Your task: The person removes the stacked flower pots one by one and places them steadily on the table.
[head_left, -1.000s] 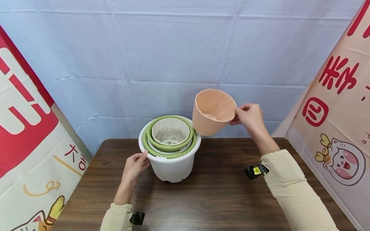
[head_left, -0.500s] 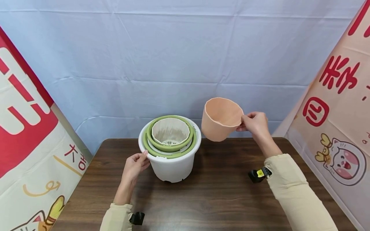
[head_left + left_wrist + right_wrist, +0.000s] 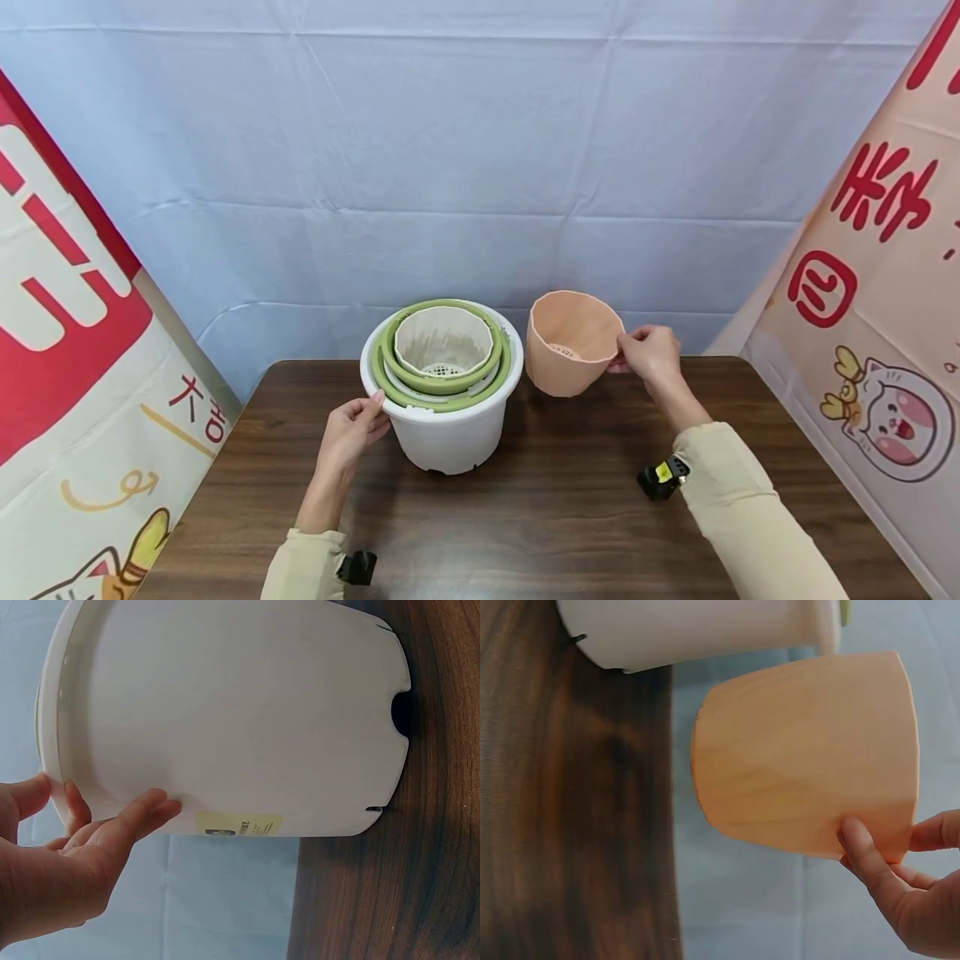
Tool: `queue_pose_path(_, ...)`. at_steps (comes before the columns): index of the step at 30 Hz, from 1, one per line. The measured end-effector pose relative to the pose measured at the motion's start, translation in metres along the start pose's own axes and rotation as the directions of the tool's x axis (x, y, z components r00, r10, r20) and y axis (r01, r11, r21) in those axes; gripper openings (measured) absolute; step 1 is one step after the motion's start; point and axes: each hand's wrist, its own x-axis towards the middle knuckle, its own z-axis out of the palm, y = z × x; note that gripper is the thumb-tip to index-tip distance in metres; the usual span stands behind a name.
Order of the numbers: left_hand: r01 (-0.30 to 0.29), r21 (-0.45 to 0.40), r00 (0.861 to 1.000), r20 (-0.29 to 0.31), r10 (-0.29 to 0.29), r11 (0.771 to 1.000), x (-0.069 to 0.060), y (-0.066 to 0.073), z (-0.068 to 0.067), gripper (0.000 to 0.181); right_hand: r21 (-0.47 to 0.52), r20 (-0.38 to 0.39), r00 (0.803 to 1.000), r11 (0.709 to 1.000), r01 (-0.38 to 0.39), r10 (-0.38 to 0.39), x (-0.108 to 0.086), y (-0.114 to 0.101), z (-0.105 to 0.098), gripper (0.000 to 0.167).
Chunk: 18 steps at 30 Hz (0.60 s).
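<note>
A large white flower pot (image 3: 450,437) stands upright on the table, with green-rimmed pots (image 3: 386,379) and a small off-white pot (image 3: 442,333) nested inside it. My left hand (image 3: 349,433) pinches its rim at the near left; in the left wrist view the thumb lies on the rim (image 3: 56,735) and the fingers reach under it along the wall. To the right, my right hand (image 3: 649,354) holds a peach-coloured flower pot (image 3: 562,367) by its right rim, slightly tilted. The right wrist view has a gap between this pot's base (image 3: 699,761) and the table.
The dark wooden table (image 3: 480,542) ends at a pale blue cloth backdrop (image 3: 450,167) close behind the pots. Printed cloths hang on the left (image 3: 75,350) and right (image 3: 877,317). Holes perforate the bottoms of the off-white and peach pots.
The peach pot has moved right and then down beside the white pot, held by my right hand throughout. My left hand and the nested pots have stayed in place.
</note>
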Motion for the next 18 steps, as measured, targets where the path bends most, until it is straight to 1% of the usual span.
queue_pose_path(2, -0.005, -0.002, 1.000, 0.005, 0.005, 1.000, 0.000, 0.000, 0.000, 0.036, 0.001, -0.005, 1.000, 1.000, -0.008, 0.008, 0.000, 0.007, 0.003, 0.025)
queue_pose_path(7, -0.008, -0.001, 1.000, 0.006, 0.008, 1.000, 0.000, 0.000, 0.000, 0.035, -0.034, -0.007, 0.999, 0.999, -0.039, 0.039, -0.001, 0.024, 0.009, 0.022)
queue_pose_path(12, -0.012, 0.002, 1.000, 0.004, 0.012, 1.000, 0.000, -0.001, 0.000, 0.034, -0.059, -0.001, 0.998, 0.997, -0.057, 0.057, -0.003, 0.037, 0.016, 0.023)
queue_pose_path(18, -0.016, 0.004, 1.000, 0.007, 0.016, 1.000, 0.001, -0.002, 0.000, 0.033, -0.095, -0.008, 0.997, 0.993, -0.074, 0.074, -0.005, 0.048, 0.022, 0.020)
